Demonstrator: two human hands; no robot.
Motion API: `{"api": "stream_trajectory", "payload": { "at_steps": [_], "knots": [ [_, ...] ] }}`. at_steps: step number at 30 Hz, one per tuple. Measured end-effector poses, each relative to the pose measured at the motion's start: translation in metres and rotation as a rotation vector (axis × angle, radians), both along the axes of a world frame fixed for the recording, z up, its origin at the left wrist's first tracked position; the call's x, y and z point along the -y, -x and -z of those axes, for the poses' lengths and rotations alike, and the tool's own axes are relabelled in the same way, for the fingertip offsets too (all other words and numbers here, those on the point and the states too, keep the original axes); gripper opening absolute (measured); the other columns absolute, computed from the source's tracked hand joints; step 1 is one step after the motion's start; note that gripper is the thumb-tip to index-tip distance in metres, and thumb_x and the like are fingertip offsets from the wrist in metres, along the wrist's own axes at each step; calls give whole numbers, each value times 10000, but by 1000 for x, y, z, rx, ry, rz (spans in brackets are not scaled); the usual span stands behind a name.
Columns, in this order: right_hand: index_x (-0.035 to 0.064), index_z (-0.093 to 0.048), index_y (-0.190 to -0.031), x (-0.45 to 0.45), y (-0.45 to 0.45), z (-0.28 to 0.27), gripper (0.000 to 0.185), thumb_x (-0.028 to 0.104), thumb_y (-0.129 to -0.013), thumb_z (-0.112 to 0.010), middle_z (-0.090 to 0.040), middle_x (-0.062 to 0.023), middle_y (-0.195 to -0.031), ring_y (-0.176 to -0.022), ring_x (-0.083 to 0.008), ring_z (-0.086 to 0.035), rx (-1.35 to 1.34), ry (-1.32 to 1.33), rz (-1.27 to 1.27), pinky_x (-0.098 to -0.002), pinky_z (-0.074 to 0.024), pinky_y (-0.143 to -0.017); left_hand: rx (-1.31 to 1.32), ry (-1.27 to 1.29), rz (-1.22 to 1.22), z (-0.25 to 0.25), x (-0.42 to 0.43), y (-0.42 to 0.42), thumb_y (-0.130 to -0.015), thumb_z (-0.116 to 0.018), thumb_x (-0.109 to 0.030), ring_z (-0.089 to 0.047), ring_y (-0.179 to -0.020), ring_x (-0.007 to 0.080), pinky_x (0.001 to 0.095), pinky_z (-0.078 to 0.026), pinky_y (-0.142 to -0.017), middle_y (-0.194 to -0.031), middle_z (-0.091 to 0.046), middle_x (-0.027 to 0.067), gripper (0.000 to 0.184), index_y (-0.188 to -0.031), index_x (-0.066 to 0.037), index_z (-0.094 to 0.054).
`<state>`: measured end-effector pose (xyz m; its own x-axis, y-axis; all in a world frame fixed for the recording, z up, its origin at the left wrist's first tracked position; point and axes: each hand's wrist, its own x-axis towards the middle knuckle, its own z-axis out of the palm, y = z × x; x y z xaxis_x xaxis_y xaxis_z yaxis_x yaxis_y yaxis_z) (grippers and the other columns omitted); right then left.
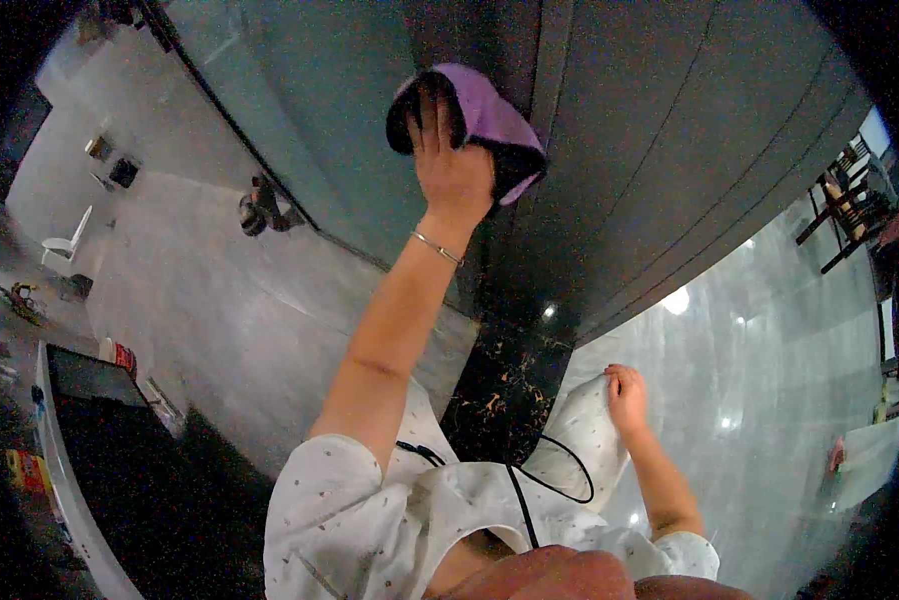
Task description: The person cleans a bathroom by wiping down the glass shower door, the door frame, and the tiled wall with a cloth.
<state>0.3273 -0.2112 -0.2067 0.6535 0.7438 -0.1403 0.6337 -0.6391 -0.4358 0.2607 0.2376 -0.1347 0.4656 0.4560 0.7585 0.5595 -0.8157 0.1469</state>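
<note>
My left hand presses a purple and black cloth against an upright surface. The fingers lie over a black part of the cloth, and its purple side folds out to the right. Behind it, a glass panel meets a dark grey panelled surface. A thin bracelet circles my left wrist. Lower down, my right hand rests on my bent knee, holding nothing, with its fingers laid loosely over the pale trouser fabric.
A black speckled stone strip runs along the floor between my legs. To the left stands a large dark screen-like panel with a pale frame. Dark wooden chairs are at the far right. A black cord hangs before me.
</note>
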Motion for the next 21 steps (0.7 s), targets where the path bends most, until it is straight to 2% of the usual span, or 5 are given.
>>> {"api": "stream_trajectory", "payload": {
  "at_steps": [10,12,13,16,21],
  "knots": [
    [27,-637,-886,12,12,10,141,70,-803,-531,-638,-147,-944,-894,-334,-568,104,-64,66,-415,-441,-825,-40,290,192,93,62,44,-714,-677,-266,-320,-1247,448,573,-234,-1052,-1274,-417,250,568,-1199,-8,-532],
    [25,-637,-873,4,12,2,137,73,-796,-534,-633,-151,-918,-886,-334,-565,97,-98,60,-417,-439,-819,-217,136,234,72,47,44,-716,-676,-270,-331,-1237,449,569,-237,-1053,-1268,-417,262,489,-1126,-15,-594],
    [25,-637,-873,-1,11,-2,137,73,-796,-534,-633,-151,-918,-886,-334,-565,98,-108,59,-417,-439,-819,-125,58,210,60,37,38,-697,-678,-255,-342,-1231,455,570,-235,-1055,-1281,-416,282,341,-934,-10,-680],
    [28,-636,-825,33,16,25,121,68,-812,-522,-647,-124,-904,-869,-318,-577,135,-126,67,-399,-445,-807,-140,71,209,0,61,37,-667,-676,-225,-337,-1240,460,571,-234,-1058,-1300,-405,300,252,-747,13,-691],
    [30,-631,-827,16,11,34,110,60,-796,-530,-641,-131,-904,-889,-324,-577,155,-115,83,-403,-446,-820,16,-160,150,-110,19,10,-650,-654,-209,-266,-1296,477,559,-225,-1068,-1351,-343,332,259,-679,48,-659]
  ]
}}
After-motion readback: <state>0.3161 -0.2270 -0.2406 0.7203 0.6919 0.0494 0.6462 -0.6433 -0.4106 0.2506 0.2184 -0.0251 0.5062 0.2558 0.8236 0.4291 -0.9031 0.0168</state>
